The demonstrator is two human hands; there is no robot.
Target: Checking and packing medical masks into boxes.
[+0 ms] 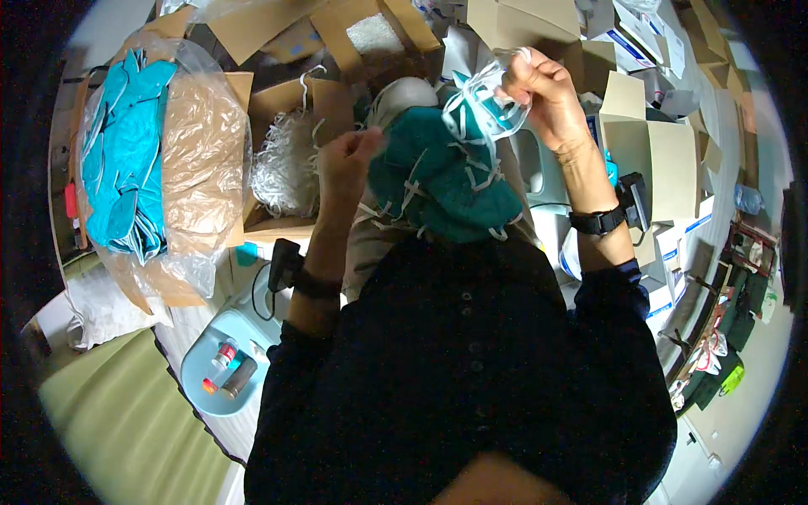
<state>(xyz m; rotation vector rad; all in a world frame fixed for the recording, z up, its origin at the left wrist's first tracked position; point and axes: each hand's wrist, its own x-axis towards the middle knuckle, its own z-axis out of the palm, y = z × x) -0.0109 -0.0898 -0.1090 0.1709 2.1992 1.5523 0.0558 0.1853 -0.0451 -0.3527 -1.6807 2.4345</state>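
On my lap lies a heap of teal fabric pieces (pixel 421 156) with short white straps hanging from them. Raised at its far right, my right hand (pixel 545 94) is closed, pinching a bundle of looped white straps (pixel 473 108) with a bit of teal showing among them. My left hand (pixel 347 162) is closed with curled fingers, left of the heap; its fingertips are blurred, so I cannot make out what they hold. Beside that hand stands a cardboard box of loose white straps (pixel 286 172).
At the left, folded teal pieces (pixel 130 160) rest in a plastic-lined box (pixel 202 151). A light-blue stool (pixel 210 337) carries a bottle (pixel 220 358). Open cartons (pixel 669 172) crowd the right, and a box of white bits (pixel 374 35) stands at the back.
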